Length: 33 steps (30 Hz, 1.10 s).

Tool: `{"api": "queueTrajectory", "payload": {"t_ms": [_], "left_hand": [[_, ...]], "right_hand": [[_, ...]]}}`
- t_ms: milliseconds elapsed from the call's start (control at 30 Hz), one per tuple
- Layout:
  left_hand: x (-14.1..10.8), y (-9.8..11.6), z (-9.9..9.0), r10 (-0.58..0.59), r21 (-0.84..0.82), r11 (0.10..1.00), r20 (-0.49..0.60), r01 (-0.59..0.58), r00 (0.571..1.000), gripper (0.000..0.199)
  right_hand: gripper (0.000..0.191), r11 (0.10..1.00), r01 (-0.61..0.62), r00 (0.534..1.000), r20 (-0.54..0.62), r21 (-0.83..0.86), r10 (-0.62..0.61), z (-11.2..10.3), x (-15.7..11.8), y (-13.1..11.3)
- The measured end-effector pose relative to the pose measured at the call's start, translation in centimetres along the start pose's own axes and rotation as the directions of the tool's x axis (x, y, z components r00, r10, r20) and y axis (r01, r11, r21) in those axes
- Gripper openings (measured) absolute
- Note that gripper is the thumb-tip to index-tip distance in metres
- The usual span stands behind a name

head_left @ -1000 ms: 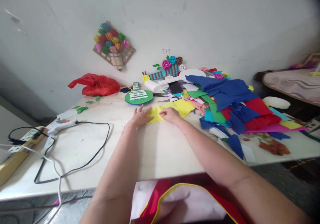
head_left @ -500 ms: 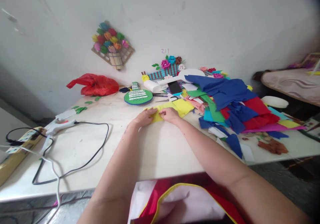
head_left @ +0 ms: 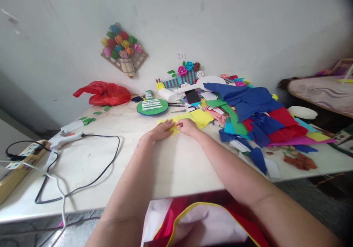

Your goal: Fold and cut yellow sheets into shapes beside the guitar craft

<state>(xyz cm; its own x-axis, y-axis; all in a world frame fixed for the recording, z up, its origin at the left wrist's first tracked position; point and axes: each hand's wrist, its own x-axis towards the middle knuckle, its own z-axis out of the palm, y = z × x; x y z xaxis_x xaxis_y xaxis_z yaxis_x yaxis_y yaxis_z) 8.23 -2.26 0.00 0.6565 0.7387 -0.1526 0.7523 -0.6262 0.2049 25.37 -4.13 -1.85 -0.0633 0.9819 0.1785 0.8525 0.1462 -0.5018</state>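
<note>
Yellow paper lies flat on the table under both of my hands. My left hand rests palm down on its left part, fingers stretched out and slightly spread. Just to the right, my right hand is closed, with curled fingertips pinched at the paper near the left fingers. What exactly lies between those fingertips is too small to see. Another yellow piece reaches out beyond the right hand. Behind the hands are scissors and a green guitar-shaped craft with white strips.
A large heap of blue cloth-like sheets and coloured scraps covers the right side. At the left lie a glue gun, its looping black cable and a power strip. A red plastic bag and a phone sit farther back.
My left hand has shifted slightly, its fingers now flatter and a bit more spread on the yellow paper. The right hand stays almost in place.
</note>
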Motion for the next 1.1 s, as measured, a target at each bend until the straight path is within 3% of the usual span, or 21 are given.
{"api": "queueTrajectory", "payload": {"t_ms": [167,300,400,500,633,767,967,1100], "left_hand": [[-0.2,0.6,-0.2,-0.023,0.037,0.999,0.052,0.021,0.998,0.064],[0.0,0.6,0.0,-0.033,0.059,0.998,0.046,0.03,0.998,0.063],[0.2,0.5,0.2,-0.041,0.068,0.997,0.049,0.038,0.998,0.064],[0.4,0.3,0.3,-0.039,0.067,0.997,0.044,0.036,0.998,0.064],[0.6,0.0,0.7,-0.028,0.07,0.997,0.037,0.026,0.999,0.065],[0.6,0.2,0.7,-0.033,0.056,0.998,0.018,0.032,0.999,0.064],[0.2,-0.3,0.1,-0.003,-0.065,0.998,0.021,0.005,1.0,0.061],[-0.4,-1.4,0.0,-0.134,-0.14,0.982,-0.034,0.128,0.99,0.065]], "right_hand": [[0.025,0.999,0.036,0.999,-0.012,-0.018,-0.036,0.0,0.0,0.0],[0.023,0.996,0.059,0.997,-0.043,0.063,-0.056,0.1,0.3,0.6],[0.028,0.986,0.064,0.983,-0.18,0.155,-0.035,-0.2,0.6,0.8],[0.036,0.971,0.143,0.956,-0.281,0.191,-0.085,-0.7,0.4,0.1],[0.051,0.949,0.242,0.968,-0.12,0.201,-0.221,-0.4,-0.2,-1.5],[0.067,0.982,0.171,0.97,0.161,0.075,-0.181,1.3,-0.4,-2.4],[0.072,0.981,0.163,0.969,0.205,-0.109,-0.139,2.2,-0.5,-2.4],[0.069,0.961,0.192,0.966,0.21,-0.198,-0.15,2.3,-0.6,-2.4]]}}
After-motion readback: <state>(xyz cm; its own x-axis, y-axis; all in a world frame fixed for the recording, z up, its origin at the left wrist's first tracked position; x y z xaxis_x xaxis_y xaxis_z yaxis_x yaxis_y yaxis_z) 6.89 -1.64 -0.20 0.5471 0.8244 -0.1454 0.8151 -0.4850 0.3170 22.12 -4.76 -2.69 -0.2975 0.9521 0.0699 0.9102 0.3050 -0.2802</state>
